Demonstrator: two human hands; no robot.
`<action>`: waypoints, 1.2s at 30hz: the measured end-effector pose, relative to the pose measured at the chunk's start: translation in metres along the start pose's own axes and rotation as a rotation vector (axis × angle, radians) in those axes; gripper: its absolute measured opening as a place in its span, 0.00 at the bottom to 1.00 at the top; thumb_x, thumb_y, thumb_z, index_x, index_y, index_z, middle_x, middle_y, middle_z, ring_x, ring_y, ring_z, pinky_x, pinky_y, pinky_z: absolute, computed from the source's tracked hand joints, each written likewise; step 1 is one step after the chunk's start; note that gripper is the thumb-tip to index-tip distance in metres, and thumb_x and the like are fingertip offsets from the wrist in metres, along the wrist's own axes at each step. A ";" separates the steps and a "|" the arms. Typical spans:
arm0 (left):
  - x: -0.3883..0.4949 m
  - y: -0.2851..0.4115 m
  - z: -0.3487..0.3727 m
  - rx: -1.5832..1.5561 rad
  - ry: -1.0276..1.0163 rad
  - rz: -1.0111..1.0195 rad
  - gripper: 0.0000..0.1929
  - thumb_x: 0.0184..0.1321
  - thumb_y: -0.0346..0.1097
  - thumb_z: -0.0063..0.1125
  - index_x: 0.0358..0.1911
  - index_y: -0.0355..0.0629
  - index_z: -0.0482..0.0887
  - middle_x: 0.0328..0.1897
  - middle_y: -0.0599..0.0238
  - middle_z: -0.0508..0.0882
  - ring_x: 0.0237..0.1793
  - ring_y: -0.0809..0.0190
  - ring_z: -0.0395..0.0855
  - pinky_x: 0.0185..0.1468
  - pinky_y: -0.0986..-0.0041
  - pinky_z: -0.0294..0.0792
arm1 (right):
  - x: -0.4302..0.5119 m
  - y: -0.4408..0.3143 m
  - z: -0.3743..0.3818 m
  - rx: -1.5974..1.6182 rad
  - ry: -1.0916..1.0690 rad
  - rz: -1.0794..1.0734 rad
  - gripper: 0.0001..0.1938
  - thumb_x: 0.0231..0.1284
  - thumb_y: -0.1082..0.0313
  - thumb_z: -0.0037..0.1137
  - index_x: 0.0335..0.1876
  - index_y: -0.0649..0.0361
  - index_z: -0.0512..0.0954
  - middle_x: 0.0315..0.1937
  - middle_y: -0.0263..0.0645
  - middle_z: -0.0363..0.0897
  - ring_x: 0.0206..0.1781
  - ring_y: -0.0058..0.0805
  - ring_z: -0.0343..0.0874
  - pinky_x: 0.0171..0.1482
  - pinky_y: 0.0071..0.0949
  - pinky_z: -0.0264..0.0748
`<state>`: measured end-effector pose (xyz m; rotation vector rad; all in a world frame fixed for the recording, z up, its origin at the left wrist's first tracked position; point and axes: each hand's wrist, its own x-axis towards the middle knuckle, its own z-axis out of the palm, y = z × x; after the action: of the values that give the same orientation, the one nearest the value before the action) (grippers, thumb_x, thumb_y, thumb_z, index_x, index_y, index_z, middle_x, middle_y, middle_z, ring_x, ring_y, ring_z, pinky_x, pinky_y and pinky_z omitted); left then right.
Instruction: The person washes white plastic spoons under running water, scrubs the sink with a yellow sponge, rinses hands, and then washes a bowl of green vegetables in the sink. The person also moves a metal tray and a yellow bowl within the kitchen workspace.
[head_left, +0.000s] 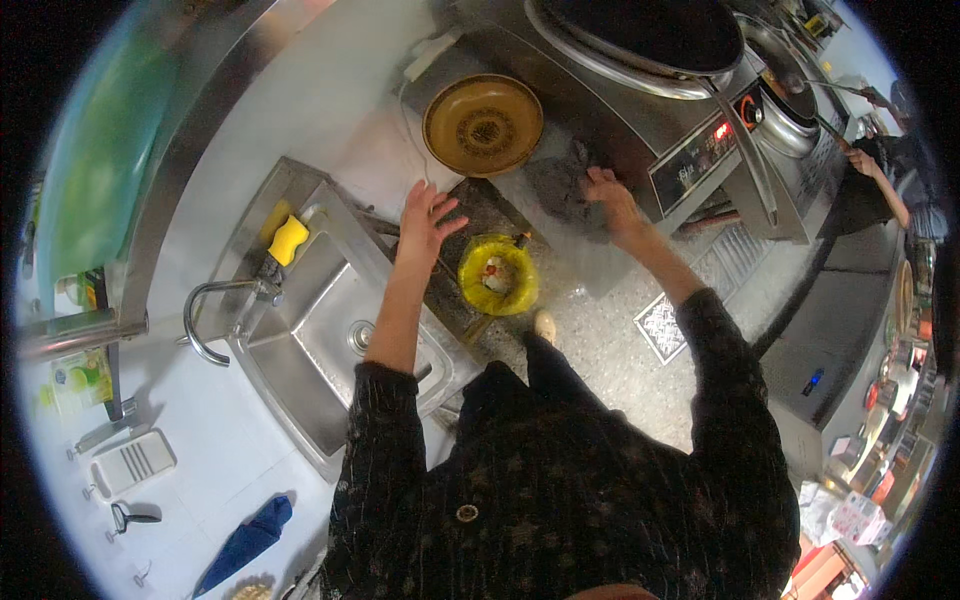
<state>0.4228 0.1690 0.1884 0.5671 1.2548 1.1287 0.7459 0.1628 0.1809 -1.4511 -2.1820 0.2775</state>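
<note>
My left hand (427, 216) is raised beside the sink's far end, fingers spread and holding nothing. Over to the right, my right hand (616, 204) has its fingertips at the edge of a thin, dark, see-through sheet (559, 184), apparently a plastic bag. The sheet is blurred and seems to hang from these fingers. Below and between my hands, a bin with a yellow liner (472, 283) stands on the floor with some waste inside. Beyond my hands lies a round brown pan or dish (481, 124) with a dark patterned centre.
A steel sink (300, 375) with a curved faucet (196, 319) and yellow sponge (289, 240) is at left. Upper right, a large wok (652, 30) on a cooker extends its handle (750, 161) outward. A co-worker's hand (862, 161) holds a handle farther right. A floor drain (664, 330) lies below.
</note>
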 end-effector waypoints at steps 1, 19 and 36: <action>0.018 0.004 0.007 0.043 -0.032 -0.032 0.34 0.68 0.48 0.55 0.71 0.41 0.57 0.62 0.45 0.71 0.56 0.48 0.79 0.55 0.49 0.79 | 0.000 0.005 0.003 0.217 0.039 -0.082 0.25 0.47 0.70 0.65 0.54 0.64 0.74 0.52 0.46 0.71 0.55 0.47 0.74 0.57 0.42 0.74; -0.046 0.011 -0.068 -0.106 -0.014 -0.101 0.20 0.66 0.26 0.43 0.58 0.21 0.68 0.56 0.39 0.79 0.45 0.43 0.86 0.38 0.57 0.87 | -0.170 -0.142 -0.064 0.519 -0.138 0.397 0.08 0.64 0.81 0.51 0.45 0.69 0.79 0.41 0.47 0.81 0.36 0.34 0.84 0.39 0.26 0.81; -0.205 -0.083 -0.194 -1.821 -0.397 0.046 0.18 0.72 0.39 0.42 0.58 0.34 0.67 0.34 0.62 0.71 0.30 0.63 0.76 0.29 0.76 0.75 | -0.162 -0.219 -0.028 0.413 -0.331 0.114 0.11 0.64 0.66 0.54 0.43 0.64 0.81 0.38 0.49 0.83 0.43 0.52 0.82 0.44 0.46 0.78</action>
<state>0.2880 -0.0906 0.1553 -0.5693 -0.3914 1.5730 0.6342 -0.0770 0.2516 -1.3632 -2.1167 1.0076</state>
